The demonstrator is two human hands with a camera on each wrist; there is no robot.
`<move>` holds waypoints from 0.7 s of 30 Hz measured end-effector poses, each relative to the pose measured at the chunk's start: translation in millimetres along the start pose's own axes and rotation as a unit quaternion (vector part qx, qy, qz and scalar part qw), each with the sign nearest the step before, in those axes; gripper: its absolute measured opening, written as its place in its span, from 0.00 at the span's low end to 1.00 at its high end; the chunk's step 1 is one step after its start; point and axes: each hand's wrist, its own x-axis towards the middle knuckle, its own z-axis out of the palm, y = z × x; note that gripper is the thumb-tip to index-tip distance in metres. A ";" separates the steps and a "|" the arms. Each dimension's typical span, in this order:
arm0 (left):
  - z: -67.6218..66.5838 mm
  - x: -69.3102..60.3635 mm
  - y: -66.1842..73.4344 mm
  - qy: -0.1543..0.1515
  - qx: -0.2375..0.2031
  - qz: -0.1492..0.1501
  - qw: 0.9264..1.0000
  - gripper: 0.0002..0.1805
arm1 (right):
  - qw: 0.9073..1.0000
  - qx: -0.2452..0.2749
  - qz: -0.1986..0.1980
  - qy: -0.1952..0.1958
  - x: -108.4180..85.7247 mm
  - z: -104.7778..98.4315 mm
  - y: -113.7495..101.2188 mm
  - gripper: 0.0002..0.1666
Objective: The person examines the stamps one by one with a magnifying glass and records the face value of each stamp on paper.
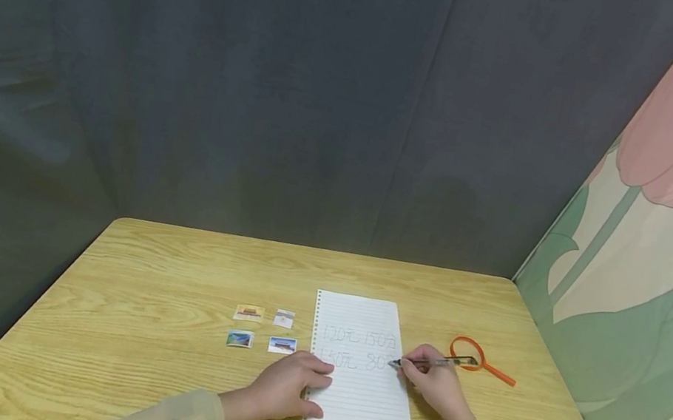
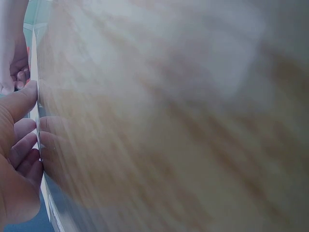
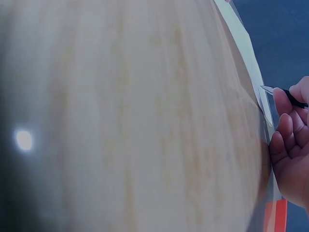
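A lined sheet of paper [image 1: 360,402] with punched holes down its left edge lies on the table. Two rows of handwritten figures stand on it; the upper reads about "120元 150元", the lower is partly covered. My left hand [image 1: 288,385] rests on the sheet's left edge, fingers spread and relaxed. A pen [image 1: 441,362] with a clear barrel is pinched in my right hand [image 1: 437,387], its tip at the end of the lower row. In the right wrist view, the pen's metal point [image 3: 267,89] shows beyond the fingers. The left wrist view shows the left hand [image 2: 19,150] from the side.
Several small stamp-like pictures lie left of the sheet, among them a yellow one [image 1: 249,312] and a blue-green one [image 1: 240,339]. An orange-rimmed magnifying glass [image 1: 500,375] lies right of the right hand. A dark curtain [image 1: 324,125] hangs behind the wooden table [image 1: 151,342].
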 end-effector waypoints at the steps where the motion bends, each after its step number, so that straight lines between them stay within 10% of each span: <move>1: -0.1 -0.1 0.2 0.000 0.002 0.002 1.000 0.28 | 1.000 0.000 0.005 0.000 0.0 0.8 -0.5 0.04; 21: -0.8 -1.1 1.4 -0.004 0.002 -0.006 1.000 0.28 | 0.999 -0.043 0.009 0.030 -2.4 -4.9 8.1 0.04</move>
